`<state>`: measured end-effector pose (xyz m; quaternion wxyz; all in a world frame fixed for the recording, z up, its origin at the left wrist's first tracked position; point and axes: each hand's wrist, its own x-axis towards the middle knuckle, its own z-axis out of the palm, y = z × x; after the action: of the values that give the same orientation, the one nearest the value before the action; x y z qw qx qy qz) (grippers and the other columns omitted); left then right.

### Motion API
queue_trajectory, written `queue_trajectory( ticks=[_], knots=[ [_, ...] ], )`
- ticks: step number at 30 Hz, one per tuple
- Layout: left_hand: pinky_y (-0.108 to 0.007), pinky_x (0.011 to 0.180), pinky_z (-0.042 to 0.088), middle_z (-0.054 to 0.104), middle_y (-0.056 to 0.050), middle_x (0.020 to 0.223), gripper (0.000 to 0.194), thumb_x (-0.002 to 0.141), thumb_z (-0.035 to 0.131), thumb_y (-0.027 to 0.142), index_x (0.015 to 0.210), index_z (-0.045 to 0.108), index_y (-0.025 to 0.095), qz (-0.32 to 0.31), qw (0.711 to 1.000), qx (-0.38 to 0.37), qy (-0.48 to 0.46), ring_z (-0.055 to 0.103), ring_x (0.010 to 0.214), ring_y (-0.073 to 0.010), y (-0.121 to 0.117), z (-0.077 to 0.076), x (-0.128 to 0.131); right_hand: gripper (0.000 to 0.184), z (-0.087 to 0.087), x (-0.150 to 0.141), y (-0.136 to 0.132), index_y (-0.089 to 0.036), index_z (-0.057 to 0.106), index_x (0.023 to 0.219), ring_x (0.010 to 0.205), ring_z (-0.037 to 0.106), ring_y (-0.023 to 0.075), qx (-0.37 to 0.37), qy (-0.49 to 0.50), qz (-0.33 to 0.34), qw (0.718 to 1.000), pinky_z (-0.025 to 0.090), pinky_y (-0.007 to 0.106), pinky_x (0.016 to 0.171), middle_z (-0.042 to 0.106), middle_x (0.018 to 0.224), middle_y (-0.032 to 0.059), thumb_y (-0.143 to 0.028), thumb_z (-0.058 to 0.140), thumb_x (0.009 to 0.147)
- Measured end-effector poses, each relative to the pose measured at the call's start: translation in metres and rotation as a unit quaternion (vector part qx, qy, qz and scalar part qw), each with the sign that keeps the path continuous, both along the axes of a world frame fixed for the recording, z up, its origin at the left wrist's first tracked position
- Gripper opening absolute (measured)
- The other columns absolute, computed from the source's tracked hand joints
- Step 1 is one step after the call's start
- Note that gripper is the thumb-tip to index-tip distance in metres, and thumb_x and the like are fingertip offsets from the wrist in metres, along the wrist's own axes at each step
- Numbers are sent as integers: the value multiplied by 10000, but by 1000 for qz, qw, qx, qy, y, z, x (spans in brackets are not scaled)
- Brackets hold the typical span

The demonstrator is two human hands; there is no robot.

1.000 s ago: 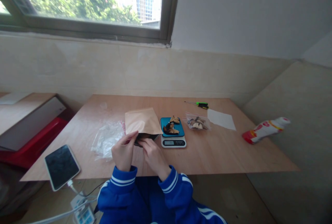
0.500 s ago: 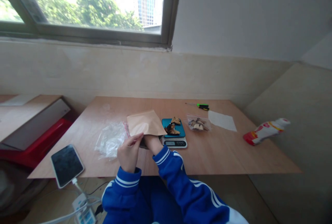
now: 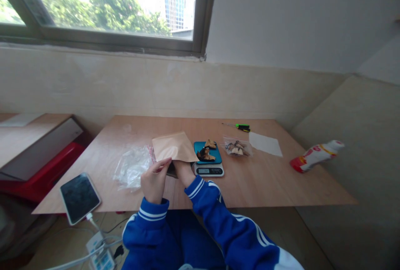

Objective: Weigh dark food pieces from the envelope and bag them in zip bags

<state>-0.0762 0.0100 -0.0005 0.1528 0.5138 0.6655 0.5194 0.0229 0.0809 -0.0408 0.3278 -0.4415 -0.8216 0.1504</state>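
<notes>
A brown kraft paper bag (image 3: 173, 145) lies on the table with its mouth towards me. My left hand (image 3: 155, 180) pinches the upper lip of that mouth between thumb and fingers. Inside the bag is my right hand (image 3: 184, 173); its fingers are hidden, so what they touch does not show. Just right of the bag stands a kitchen scale (image 3: 208, 171) with a blue top and a lit display too small to read. Dark and tan dried pieces (image 3: 206, 153) rest on the scale's plate.
A crumpled clear plastic bag (image 3: 133, 168) lies left of the paper bag. Right of the scale are a clear bag of dried pieces (image 3: 237, 148), white paper (image 3: 265, 143), a screwdriver (image 3: 242, 127) and a tilted bottle (image 3: 315, 156). A cabled tablet (image 3: 80, 198) overhangs the front-left edge.
The view has shifted slightly. My left hand still pinches the bag's lip and my right hand is still inside it; nothing else has visibly moved.
</notes>
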Motion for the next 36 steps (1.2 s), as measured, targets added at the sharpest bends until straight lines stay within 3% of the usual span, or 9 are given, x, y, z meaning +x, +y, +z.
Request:
queue_trajectory(
  ticks=[6, 13, 15, 19, 25, 27, 29, 33, 36],
  knots=[
    [-250, 670, 521, 745, 53, 792, 166, 755, 641, 408, 841, 747, 313, -2, 1000, -3, -6, 686, 704, -158, -1, 2, -1, 421, 20, 3, -3, -188, 521, 1240, 1152, 557, 214, -19, -55, 4, 998, 456, 345, 985, 669, 1121, 69, -11, 414, 874],
    [-240, 676, 514, 743, 59, 782, 150, 734, 659, 394, 827, 750, 319, 25, 999, -10, -22, 688, 728, -157, 4, 7, -8, 217, 42, 19, -36, -134, 642, 991, 893, 653, 246, -39, -109, -4, 993, 516, 366, 809, 690, 972, 128, -96, 451, 895],
    [-245, 691, 514, 744, 51, 799, 159, 729, 661, 392, 832, 751, 312, 31, 999, -11, -27, 687, 740, -160, 5, 8, -11, 186, 44, 28, -46, -148, 646, 951, 947, 638, 233, -34, -61, 18, 997, 497, 364, 857, 686, 978, 108, -113, 471, 900],
    [-253, 719, 514, 745, 48, 817, 165, 723, 664, 382, 840, 752, 305, 36, 998, -17, -44, 688, 759, -164, 5, 11, -15, 132, 50, 46, -58, -184, 655, 942, 1034, 621, 189, -80, 146, 74, 983, 470, 341, 941, 686, 1053, 69, -200, 533, 894],
    [-269, 723, 520, 747, 43, 813, 164, 715, 672, 392, 824, 754, 301, 46, 998, -12, -38, 693, 768, -176, 4, 13, -15, 231, 41, 82, -58, -199, 654, 931, 900, 667, 179, -227, 415, 8, 881, 529, 310, 827, 704, 936, 37, -393, 642, 807],
    [-275, 721, 523, 747, 39, 801, 171, 715, 672, 398, 826, 754, 297, 49, 998, -8, -34, 694, 766, -181, 3, 12, -17, 290, 31, 102, -50, -197, 649, 953, 849, 677, 181, -237, 469, -30, 850, 539, 321, 799, 708, 926, 41, -432, 658, 782],
    [-279, 716, 526, 746, 38, 788, 177, 712, 675, 400, 832, 754, 295, 53, 998, -8, -36, 694, 756, -183, 3, 10, -19, 329, 18, 125, -39, -189, 646, 963, 819, 681, 189, -214, 496, -81, 838, 540, 352, 806, 712, 920, 51, -450, 666, 765],
    [-288, 727, 526, 747, 44, 800, 174, 703, 687, 397, 835, 753, 305, 58, 998, -3, -36, 694, 758, -188, 3, 6, -24, 323, -9, 170, -14, -166, 659, 895, 876, 668, 226, -113, 420, -193, 879, 515, 411, 868, 713, 923, 83, -442, 684, 728],
    [-292, 731, 525, 747, 45, 816, 172, 707, 683, 401, 833, 753, 307, 51, 998, 4, -33, 694, 764, -189, 4, 2, -26, 284, -24, 188, 2, -159, 673, 879, 913, 655, 242, -52, 293, -208, 932, 498, 433, 884, 711, 944, 109, -420, 606, 788]
  ],
)
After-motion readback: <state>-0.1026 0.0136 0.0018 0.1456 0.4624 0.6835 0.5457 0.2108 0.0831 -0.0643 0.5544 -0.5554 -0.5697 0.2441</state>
